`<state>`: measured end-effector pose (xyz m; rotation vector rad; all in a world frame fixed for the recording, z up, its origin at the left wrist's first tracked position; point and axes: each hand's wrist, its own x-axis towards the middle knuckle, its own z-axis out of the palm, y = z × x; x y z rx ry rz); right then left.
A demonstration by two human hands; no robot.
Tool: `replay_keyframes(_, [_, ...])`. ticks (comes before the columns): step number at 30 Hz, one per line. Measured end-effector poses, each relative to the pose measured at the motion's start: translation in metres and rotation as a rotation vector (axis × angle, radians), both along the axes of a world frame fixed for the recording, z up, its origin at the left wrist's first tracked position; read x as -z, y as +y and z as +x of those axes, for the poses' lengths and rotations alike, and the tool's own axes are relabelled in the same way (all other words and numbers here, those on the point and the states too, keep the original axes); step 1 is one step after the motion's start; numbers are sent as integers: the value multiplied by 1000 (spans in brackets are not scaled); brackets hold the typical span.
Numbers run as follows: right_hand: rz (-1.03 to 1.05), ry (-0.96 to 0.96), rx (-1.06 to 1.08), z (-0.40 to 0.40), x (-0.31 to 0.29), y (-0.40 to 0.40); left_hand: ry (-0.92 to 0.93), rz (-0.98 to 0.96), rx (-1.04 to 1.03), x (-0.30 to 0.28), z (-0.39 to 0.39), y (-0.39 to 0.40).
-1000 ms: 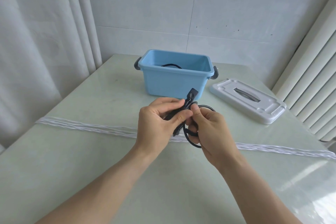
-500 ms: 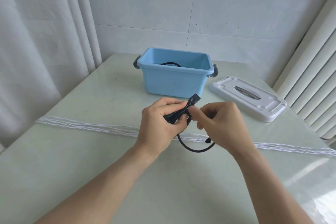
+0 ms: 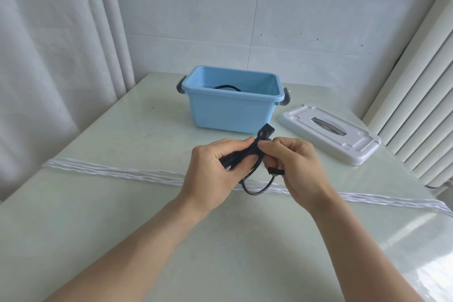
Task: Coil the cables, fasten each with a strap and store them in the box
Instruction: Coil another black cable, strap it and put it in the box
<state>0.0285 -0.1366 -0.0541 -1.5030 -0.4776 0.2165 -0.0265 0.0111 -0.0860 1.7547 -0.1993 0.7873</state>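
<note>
Above the middle of the table [image 3: 98, 203], the left hand [image 3: 210, 174] grips a bundled black cable [image 3: 241, 158]; one loop hangs below, the right hand [image 3: 296, 169] pinches its strap end, and the blue box [image 3: 230, 113] stands near the far edge

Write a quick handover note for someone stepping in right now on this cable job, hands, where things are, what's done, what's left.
Left hand grips the folded black cable bundle above the table.
Right hand pinches the bundle near its strap; a loose loop and plug end hang below.
Blue box is open, one black cable already inside; white lid lies to its right.
Left: finish coiling, fasten the strap, box it.
</note>
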Motion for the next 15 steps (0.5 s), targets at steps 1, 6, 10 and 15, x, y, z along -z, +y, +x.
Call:
replay_keyframes(1, [55,46,-4,0,0,0,66,-65,56,-1,-1,-1])
replay_keyframes(6, [255,188,-94,-1,0,1,147,-193,177,0,-4,-8])
replay_keyframes(10, [328,191,-176,-1,0,1,173,-225,197,0,-3,-11])
replay_keyframes(15, [-136,-125,-5,4,-2,-9,150,-178,25,-1,0,-3])
